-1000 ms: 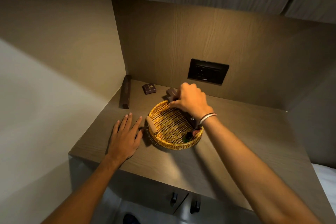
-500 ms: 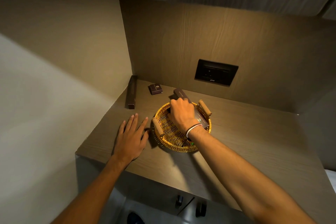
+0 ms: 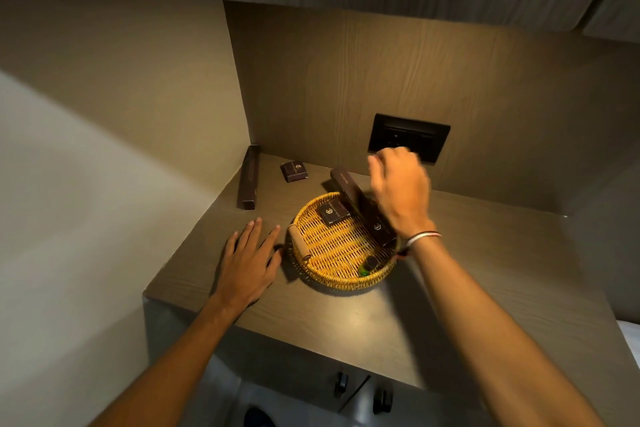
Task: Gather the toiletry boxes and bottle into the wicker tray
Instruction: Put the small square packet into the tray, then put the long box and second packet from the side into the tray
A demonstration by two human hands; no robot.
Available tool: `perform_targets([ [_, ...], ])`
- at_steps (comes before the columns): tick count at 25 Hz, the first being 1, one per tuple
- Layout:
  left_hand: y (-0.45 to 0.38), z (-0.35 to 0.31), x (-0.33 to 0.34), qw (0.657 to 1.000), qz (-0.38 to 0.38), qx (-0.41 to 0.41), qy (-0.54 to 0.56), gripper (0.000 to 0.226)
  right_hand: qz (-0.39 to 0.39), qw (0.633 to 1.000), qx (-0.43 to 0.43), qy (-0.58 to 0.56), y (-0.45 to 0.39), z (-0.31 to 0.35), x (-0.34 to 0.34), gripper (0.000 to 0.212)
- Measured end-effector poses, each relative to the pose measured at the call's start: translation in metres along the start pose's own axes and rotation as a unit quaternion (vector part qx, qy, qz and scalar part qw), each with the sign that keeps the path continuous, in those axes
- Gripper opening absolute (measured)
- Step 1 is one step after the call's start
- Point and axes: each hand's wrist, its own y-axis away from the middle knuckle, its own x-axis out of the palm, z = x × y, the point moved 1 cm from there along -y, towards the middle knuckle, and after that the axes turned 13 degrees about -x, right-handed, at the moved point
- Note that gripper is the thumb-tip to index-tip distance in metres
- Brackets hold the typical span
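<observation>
The round wicker tray (image 3: pixel 332 277) sits on the wooden counter. Inside it lie a small dark square box (image 3: pixel 334 214), a long dark box (image 3: pixel 360 208) leaning over the far rim, and a small green bottle (image 3: pixel 367 265) with a dark cap near the front right. My right hand (image 3: pixel 401 194) hovers blurred above the tray's far right side, fingers loose, holding nothing. My left hand (image 3: pixel 251 262) rests flat on the counter just left of the tray. Outside the tray, another long dark box (image 3: pixel 249 181) lies along the left wall and a small square box (image 3: pixel 294 170) near the back.
A dark socket plate (image 3: pixel 408 142) is set in the back wall behind my right hand. Walls close the counter (image 3: pixel 346 322) at left and back, and a cabinet hangs overhead. The counter's front edge drops off below my forearms.
My right hand set the small square box in the tray, let go and lifted up and to the right. My left hand stayed flat on the counter.
</observation>
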Motion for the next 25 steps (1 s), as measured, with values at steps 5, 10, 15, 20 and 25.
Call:
perform_targets([
  [5, -0.029, 0.0, -0.029, 0.991, -0.067, -0.045, 0.103, 0.021, 0.084, 0.989, 0.122, 0.013, 0.049, -0.096, 0.007, 0.035],
  [10, -0.082, 0.001, -0.057, 0.981, -0.1, -0.122, 0.113, 0.019, 0.197, 0.973, 0.12, 0.024, 0.107, -0.108, 0.042, 0.045],
  [15, -0.119, -0.002, -0.062, 0.968, 0.005, -0.227, 0.107, 0.049, 0.188, 0.975, 0.115, 0.041, 0.104, -0.108, 0.044, 0.046],
  [20, -0.122, 0.002, -0.055, 0.969, 0.042, -0.234, 0.073, 0.037, 0.176, 0.977, 0.116, 0.044, 0.104, -0.104, 0.042, 0.043],
  [25, -0.121, 0.029, -0.104, 0.976, 0.053, -0.18, 0.113, 0.04, 0.173, 0.977, 0.11, 0.055, 0.104, -0.101, 0.044, 0.039],
])
